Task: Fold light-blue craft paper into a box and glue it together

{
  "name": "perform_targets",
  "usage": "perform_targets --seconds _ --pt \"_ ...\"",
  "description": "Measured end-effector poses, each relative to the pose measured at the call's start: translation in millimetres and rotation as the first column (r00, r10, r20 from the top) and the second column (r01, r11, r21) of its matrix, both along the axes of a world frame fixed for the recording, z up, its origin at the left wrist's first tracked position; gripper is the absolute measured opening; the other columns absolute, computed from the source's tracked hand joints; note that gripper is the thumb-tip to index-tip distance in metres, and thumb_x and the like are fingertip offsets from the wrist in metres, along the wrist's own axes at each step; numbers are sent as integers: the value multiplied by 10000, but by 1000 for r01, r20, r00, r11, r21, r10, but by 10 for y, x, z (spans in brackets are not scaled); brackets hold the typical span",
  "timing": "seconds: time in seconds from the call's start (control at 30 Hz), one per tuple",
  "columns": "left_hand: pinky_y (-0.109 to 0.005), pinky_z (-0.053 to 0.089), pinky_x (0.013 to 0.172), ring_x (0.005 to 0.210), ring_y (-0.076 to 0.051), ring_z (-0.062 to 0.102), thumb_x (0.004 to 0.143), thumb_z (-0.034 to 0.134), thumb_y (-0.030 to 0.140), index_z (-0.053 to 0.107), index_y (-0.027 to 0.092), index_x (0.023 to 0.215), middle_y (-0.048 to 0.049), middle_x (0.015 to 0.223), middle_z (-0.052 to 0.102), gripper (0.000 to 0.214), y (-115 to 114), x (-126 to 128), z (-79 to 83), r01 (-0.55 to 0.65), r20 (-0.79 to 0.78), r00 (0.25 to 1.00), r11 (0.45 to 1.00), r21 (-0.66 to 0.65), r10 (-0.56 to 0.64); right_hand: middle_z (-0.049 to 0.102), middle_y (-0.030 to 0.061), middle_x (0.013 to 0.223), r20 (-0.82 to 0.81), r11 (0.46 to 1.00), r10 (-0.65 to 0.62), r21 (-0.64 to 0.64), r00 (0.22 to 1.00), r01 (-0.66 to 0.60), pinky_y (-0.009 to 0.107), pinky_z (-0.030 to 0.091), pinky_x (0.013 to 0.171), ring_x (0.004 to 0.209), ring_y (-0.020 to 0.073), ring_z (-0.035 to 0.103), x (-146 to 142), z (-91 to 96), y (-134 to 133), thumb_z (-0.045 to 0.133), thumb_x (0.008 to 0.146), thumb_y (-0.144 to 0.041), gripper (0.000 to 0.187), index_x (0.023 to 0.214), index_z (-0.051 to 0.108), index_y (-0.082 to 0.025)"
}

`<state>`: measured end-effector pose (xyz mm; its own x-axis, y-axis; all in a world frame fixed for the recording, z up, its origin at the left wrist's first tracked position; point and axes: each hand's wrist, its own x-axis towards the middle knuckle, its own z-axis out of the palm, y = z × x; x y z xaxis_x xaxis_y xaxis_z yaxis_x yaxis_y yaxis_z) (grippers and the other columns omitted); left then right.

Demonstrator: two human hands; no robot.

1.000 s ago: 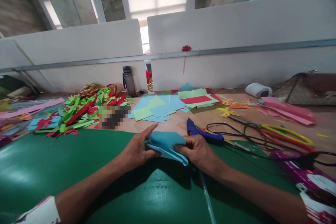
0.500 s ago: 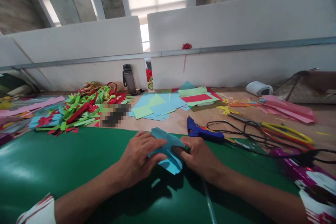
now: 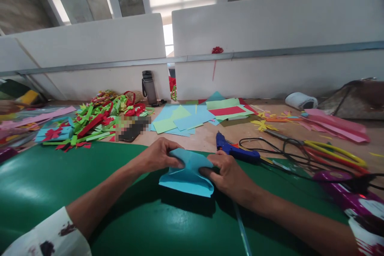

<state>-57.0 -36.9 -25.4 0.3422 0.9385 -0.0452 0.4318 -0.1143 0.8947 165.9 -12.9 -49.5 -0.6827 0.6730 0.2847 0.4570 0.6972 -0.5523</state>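
Observation:
A folded piece of light blue paper [image 3: 189, 174] is held up above the green mat [image 3: 126, 212], its wide lower edge facing me. My left hand [image 3: 163, 154] pinches its upper left side, thumb in front and fingers behind. On the other side, my right hand [image 3: 226, 172] grips the right edge, with the thumb pressed on the front face. Some of the fingers are hidden behind the paper. Just beyond my right hand lies a blue glue gun [image 3: 235, 150]. A clear glue stick [image 3: 242, 228] rests on the mat below the right wrist.
Coloured paper sheets [image 3: 192, 118] lie behind the mat. A heap of green and red paper strips [image 3: 99, 120] and a dark bottle [image 3: 149, 88] stand left. At right are a black cable [image 3: 288, 148], yellow-handled scissors [image 3: 336, 152], pink paper [image 3: 337, 124] and a purple power strip [image 3: 339, 192].
The blue paper has turned so its lower edge now spreads wide toward me. My left hand has shifted up and now pinches the paper's upper left side. My right hand keeps its grip.

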Motion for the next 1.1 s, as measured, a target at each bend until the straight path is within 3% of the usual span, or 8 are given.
perform_targets --seconds 0.13,0.3,0.37,0.47,0.6,0.8,1.1 --pt "-185 354 499 528 -82 462 635 708 260 643 94 641 16 567 556 178 1 2 -48 39 84 996 998 -59 -34 543 -49 621 -31 998 29 -48 999 -31 369 309 859 619 114 453 -19 22 3 483 829 -244 246 594 517 -180" --pt "-182 299 440 451 -59 379 650 702 344 563 109 541 43 487 466 294 -18 25 -85 38 120 992 991 -132 -22 562 -47 626 -54 992 60 -108 997 -66 424 268 925 602 112 449 -59 33 17 521 797 -238 192 617 560 -184" --pt "-180 291 430 440 -56 370 646 704 361 556 110 540 47 479 456 310 -26 38 -97 26 142 990 989 -148 -4 526 -50 594 -66 991 57 -114 996 -64 392 307 884 585 107 432 -76 38 10 524 788 -234 204 591 529 -180" --pt "-180 323 438 445 -59 396 636 715 363 576 107 559 42 494 482 301 -39 60 -115 18 191 981 984 -179 16 475 -44 579 -88 988 38 -148 995 -51 286 371 699 576 105 410 -90 42 -4 534 771 -243 232 558 469 -177" --pt "-174 350 440 448 -57 412 610 737 335 576 105 542 41 495 500 289 -61 100 -138 22 269 963 978 -210 36 415 -44 589 -126 949 24 -309 992 -62 220 294 481 519 82 358 -93 49 -11 506 782 -264 228 582 442 -176" --pt "-188 383 461 466 -67 454 582 760 328 602 106 594 26 538 549 273 -98 176 -151 -18 353 929 968 -251 108 353 -51 566 -178 897 32 -430 984 -107 211 254 448 500 72 302 -100 76 -11 503 772 -260 192 609 453 -171" --pt "-166 288 409 423 -39 367 618 725 327 537 111 530 58 482 453 299 -145 245 -123 -54 289 952 984 -170 102 336 -52 561 -147 907 20 -414 989 -80 211 232 442 501 69 301 -94 77 -28 512 761 -264 242 573 387 -177"
